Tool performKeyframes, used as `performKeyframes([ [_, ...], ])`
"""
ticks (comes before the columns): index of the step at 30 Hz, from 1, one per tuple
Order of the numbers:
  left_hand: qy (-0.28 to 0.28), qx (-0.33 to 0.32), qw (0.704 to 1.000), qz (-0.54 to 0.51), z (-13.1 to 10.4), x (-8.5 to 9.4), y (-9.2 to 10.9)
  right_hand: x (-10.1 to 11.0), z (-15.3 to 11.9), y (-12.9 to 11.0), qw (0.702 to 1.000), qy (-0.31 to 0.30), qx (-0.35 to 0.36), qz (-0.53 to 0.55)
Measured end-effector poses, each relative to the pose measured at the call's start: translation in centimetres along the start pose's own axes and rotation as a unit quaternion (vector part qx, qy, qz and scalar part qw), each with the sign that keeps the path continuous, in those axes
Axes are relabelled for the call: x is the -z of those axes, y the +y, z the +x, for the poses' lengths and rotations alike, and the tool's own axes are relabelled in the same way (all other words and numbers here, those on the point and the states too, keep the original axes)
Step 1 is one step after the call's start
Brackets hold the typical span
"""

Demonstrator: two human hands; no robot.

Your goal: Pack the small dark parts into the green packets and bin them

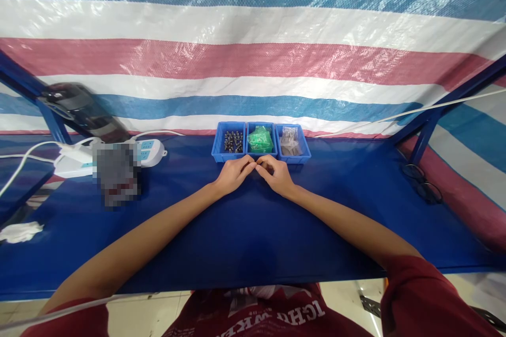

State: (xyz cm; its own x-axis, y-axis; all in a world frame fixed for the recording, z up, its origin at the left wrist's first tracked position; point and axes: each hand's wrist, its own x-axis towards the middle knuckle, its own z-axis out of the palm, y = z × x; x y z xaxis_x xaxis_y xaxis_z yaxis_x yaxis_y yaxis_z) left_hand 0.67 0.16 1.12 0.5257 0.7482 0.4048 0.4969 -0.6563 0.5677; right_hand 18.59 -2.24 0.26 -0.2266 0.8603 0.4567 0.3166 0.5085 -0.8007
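My left hand (236, 174) and my right hand (275, 175) meet fingertip to fingertip just in front of three blue bins. Both are closed in a pinch, and whatever lies between the fingers is too small to make out. The left bin (215, 154) holds several small dark metal parts (233, 141). In the middle bin (272, 127) are green plastic packets (261, 139), right behind my fingertips. Clear small bags (290, 141) with pale contents fill part of the right bin (306, 155).
A white power strip (152, 153) with cables lies at the left, beside a blurred-out dark object (116, 174). Behind it stands a dark bottle (85, 108). Crumpled white tissue (20, 232) is at the far left. Eyeglasses (422, 183) rest at the right, near a blue frame post (421, 145).
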Motion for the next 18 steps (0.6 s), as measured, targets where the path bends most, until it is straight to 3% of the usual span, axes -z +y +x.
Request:
performKeyframes([
  [8,0.010,-0.024,0.998,0.049,-0.16,-0.32,-0.35,-0.16,-0.08,0.30,1.000,0.016,-0.006,0.023],
  [18,0.080,-0.050,0.993,0.072,-0.32,-0.58,-0.34,-0.14,-0.06,0.27,1.000,0.018,-0.001,0.021],
])
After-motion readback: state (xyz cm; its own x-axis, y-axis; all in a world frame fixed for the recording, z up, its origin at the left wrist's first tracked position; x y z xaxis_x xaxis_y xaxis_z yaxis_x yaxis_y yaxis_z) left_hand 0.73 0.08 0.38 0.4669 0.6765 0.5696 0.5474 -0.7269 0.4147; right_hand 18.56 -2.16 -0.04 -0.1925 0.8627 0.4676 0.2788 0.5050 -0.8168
